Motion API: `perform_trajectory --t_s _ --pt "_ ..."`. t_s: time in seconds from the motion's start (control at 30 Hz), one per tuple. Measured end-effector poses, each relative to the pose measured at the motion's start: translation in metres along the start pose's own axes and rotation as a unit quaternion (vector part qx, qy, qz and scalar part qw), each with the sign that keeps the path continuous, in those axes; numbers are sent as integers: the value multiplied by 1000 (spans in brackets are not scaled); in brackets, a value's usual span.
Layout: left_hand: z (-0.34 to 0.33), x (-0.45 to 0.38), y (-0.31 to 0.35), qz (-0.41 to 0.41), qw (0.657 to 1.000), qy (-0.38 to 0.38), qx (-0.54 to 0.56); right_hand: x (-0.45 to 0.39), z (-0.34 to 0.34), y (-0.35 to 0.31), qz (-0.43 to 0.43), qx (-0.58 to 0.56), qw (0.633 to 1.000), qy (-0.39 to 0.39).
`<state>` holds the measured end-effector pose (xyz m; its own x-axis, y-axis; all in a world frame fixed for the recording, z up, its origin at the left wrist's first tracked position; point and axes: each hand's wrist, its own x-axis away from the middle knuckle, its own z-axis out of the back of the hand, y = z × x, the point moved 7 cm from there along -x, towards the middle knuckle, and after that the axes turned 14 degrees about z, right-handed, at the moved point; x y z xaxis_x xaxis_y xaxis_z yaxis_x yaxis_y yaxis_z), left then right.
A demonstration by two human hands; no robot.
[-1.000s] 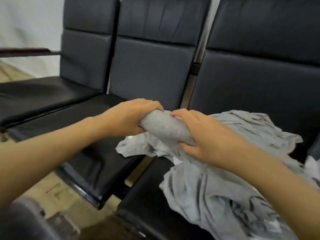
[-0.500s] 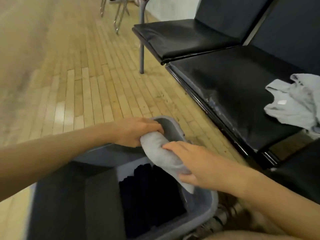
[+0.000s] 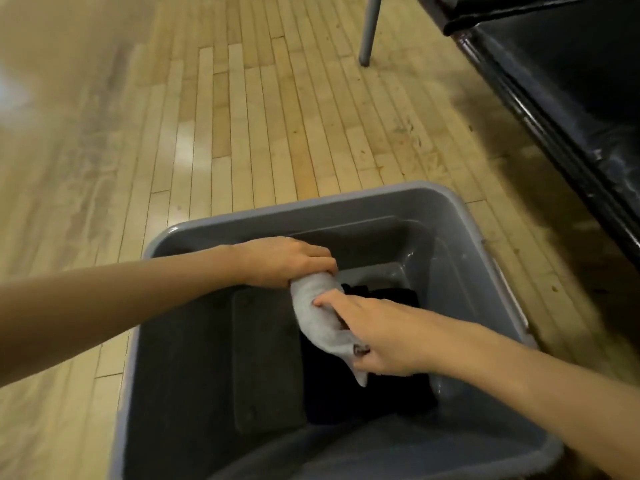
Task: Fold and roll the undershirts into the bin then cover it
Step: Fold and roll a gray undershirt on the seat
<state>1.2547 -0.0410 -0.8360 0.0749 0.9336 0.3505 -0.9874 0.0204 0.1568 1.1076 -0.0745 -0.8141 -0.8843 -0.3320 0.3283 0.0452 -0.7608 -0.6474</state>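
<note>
Left hand: the left hand (image 3: 287, 259) reaches over the left rim into the bin, with its fingers curled around the upper end of the rolled undershirt (image 3: 317, 318).
Right hand: the right hand (image 3: 375, 336) comes from the lower right; its fingers and thumb are wrapped around the lower part of the same roll, and 1 fingertip presses on the cloth near the middle.
Rolled undershirt: a light grey roll, held by both hands inside the opening of the bin, above the dark clothes. It lies at a slant, the upper end toward the far side, and a small pointed tail of cloth hangs out under the right hand.
Bin: the grey plastic bin (image 3: 346, 199) stands on the floor, open on top, with rounded corners and a wide rim.
Inside the bin: a dark grey folded piece (image 3: 266, 362) lies on the left side, and black clothes (image 3: 367, 396) fill the right side beside it. I cannot tell if the roll already touches them.
Floor: the wooden floor (image 3: 242, 116) has pale narrow boards and is shiny in places.
Seat: a black seat (image 3: 571, 81) with a dark edge is at the upper right, well apart from the hands, and 1 grey metal leg (image 3: 369, 29) stands on the floor near it.
</note>
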Motion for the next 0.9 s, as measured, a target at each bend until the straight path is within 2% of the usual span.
perform_trajectory --t_s 0.23,0.3,0.4,0.47,0.63,0.7,0.8,0.9 --pt "-48 45 -18 -12 997 -17 -79 -66 -48 -35 50 -12 998 -40" --pt "-77 51 -13 -19 993 -45 -106 -65 -68 -29 38 -41 993 -100" --pt "-133 58 -6 15 972 -154 -178 -49 -80 -15 15 -35 977 -211" --pt "-154 57 -4 46 968 -183 -168 -43 -80 -11 16 -33 974 -224" --pt "-162 57 -1 78 965 -174 -180 -37 -76 -4 10 2 979 -204" --pt "-155 61 1 117 965 -158 -172 -34 -73 -2 4 12 982 -191" --pt "-153 68 -2 241 946 -157 -146 -31 -67 -3 0 21 985 -169" --pt "-173 83 5 338 907 -241 -65 -28 -64 -6 3 36 987 -160"
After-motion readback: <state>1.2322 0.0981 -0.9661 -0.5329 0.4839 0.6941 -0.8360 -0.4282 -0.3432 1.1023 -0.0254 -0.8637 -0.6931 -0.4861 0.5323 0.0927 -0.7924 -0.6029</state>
